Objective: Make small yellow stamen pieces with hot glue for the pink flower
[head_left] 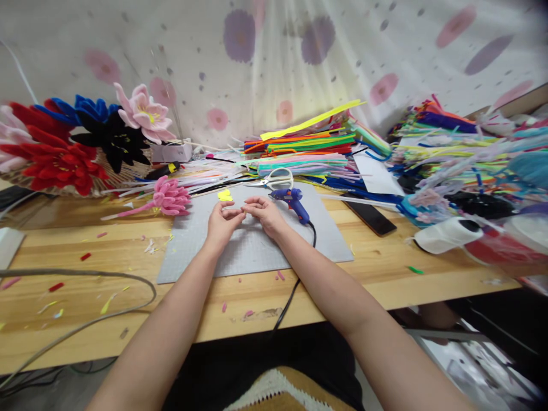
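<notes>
Over the grey cutting mat (201,251), my left hand (223,224) and my right hand (266,216) meet fingertip to fingertip. Both are closed in a pinch; whatever is between the fingers is too small to make out. Just beyond my left hand lies a small yellow piece (225,195). A blue hot glue gun (291,200) rests right of my right hand, its black cord running toward the table's front edge. White-handled scissors (278,179) lie behind it. On the left, a pink pipe-cleaner flower (169,197) with a stem overlaps the mat's edge.
Bundles of coloured pipe cleaners (303,145) line the back. Fuzzy flowers in a basket (64,160) stand at left. A phone (370,216) and a white spool (447,235) lie at right. A grey cable (107,275) loops across the scrap-strewn wooden table (141,245).
</notes>
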A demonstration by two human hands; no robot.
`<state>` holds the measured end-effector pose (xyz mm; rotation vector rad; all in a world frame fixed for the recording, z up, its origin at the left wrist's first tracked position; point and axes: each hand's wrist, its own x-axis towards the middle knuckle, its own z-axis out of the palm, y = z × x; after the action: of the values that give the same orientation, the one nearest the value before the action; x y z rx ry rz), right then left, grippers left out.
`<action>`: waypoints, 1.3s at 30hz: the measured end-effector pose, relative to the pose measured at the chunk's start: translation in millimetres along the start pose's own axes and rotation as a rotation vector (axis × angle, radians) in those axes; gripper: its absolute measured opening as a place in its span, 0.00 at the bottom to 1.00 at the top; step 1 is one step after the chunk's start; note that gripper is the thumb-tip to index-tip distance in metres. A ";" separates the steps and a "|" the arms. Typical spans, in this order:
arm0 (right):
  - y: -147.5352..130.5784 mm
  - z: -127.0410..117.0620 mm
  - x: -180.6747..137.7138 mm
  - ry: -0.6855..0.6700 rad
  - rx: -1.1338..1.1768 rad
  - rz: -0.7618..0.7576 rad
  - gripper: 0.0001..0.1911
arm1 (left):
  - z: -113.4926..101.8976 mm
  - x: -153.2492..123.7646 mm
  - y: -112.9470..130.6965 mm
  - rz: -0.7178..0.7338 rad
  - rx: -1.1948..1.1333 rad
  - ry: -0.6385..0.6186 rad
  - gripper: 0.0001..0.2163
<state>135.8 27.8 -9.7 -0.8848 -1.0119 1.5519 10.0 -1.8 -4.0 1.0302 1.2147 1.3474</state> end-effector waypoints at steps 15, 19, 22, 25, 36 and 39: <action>-1.1 0.3 -1.0 -0.020 -0.105 -0.029 0.15 | 2.5 -0.2 1.0 0.004 -0.015 0.069 0.27; -0.4 0.6 -0.5 0.010 -0.094 -0.035 0.15 | 2.5 -0.9 2.5 -0.008 -0.014 0.060 0.26; 1.2 0.3 1.4 0.035 -0.085 -0.040 0.16 | 2.5 -1.1 2.6 -0.006 -0.003 0.048 0.26; 2.1 0.4 2.7 0.049 -0.080 -0.046 0.16 | 2.5 -1.0 2.3 -0.002 0.009 0.039 0.26; 2.5 3.1 2.8 0.069 -0.105 -0.117 0.17 | 4.2 -2.3 3.3 -0.025 0.006 0.021 0.28; 3.0 3.2 3.4 0.080 -0.110 -0.137 0.18 | 4.4 -2.4 3.3 -0.035 -0.001 0.022 0.29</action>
<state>131.1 30.4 -11.4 -0.9265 -1.0847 1.3467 14.3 -3.5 -0.1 0.9914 1.2428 1.3351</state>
